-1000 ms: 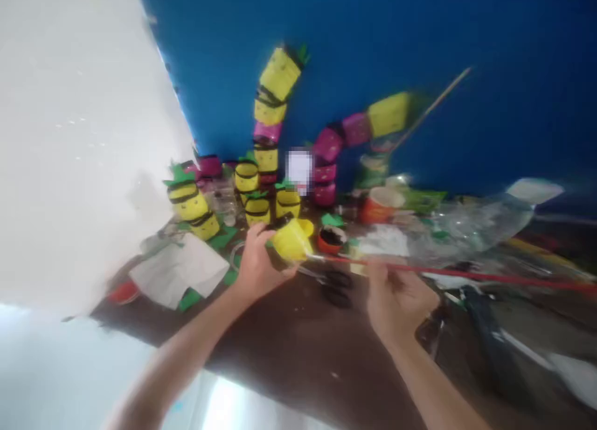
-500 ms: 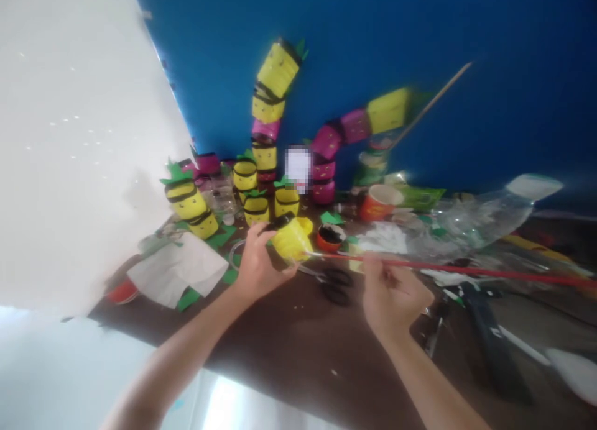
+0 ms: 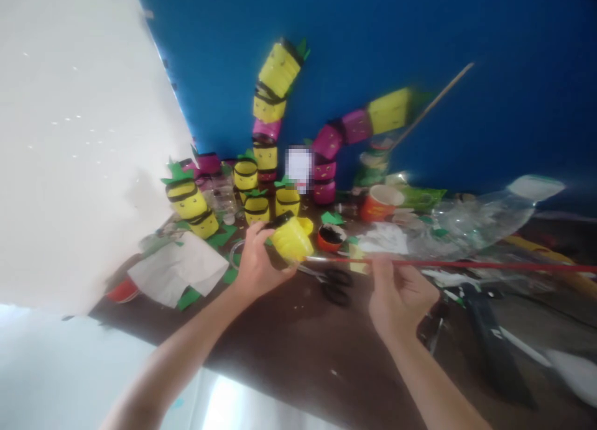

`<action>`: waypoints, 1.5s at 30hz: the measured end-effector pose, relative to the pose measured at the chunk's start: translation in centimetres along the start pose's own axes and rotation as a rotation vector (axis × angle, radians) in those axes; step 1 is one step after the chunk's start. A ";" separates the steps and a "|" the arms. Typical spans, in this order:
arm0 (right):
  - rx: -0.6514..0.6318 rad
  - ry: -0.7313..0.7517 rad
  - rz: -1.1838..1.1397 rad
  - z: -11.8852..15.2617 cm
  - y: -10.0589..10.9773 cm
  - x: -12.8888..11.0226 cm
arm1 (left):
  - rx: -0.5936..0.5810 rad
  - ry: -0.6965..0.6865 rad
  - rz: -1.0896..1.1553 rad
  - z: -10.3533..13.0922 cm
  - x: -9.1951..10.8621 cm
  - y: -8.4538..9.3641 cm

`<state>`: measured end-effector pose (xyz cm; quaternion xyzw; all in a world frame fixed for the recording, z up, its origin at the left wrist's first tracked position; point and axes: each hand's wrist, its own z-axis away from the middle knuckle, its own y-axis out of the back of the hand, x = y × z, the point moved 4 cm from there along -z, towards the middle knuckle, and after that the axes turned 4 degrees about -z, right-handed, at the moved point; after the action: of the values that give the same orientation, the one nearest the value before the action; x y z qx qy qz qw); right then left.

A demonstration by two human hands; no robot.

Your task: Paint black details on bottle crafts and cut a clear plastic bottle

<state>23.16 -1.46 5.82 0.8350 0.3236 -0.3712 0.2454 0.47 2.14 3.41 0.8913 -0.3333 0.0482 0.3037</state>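
My left hand (image 3: 259, 262) grips a yellow cup (image 3: 292, 238) with a black band, held tilted above the table. A long thin red brush (image 3: 448, 265) lies across my right hand (image 3: 400, 290), whose fingers are closed on it. The brush's pale tip is beside the lower right edge of the yellow cup. Just right of that cup is a small orange cup (image 3: 329, 238) with something black inside. Black-handled scissors (image 3: 334, 286) rest on the table between my hands.
Yellow and pink cups (image 3: 185, 200) with green tops stand at the back, some stacked high against the blue wall. White paper (image 3: 180, 269) lies left. A clear bottle (image 3: 494, 222), a red cup (image 3: 381, 203) and a dark glue gun (image 3: 489, 340) are on the right.
My right hand has shifted slightly right, and the brush tip has moved a little down along the yellow cup's edge. My left hand still holds the cup.
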 end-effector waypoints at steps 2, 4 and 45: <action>-0.026 0.038 -0.003 0.2 -0.3 -0.2 | 0.010 -0.003 0.005 0.0 0.0 0.0; -0.012 0.083 0.020 0.2 -0.3 -0.3 | 0.011 0.000 0.005 -0.1 0.0 0.0; 0.014 0.150 0.063 -0.3 0.5 -0.4 | -0.032 0.155 0.013 -0.1 -0.2 0.0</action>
<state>23.49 -1.77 6.40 0.8721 0.3118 -0.3019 0.2261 0.34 2.29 3.48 0.8778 -0.3152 0.1135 0.3423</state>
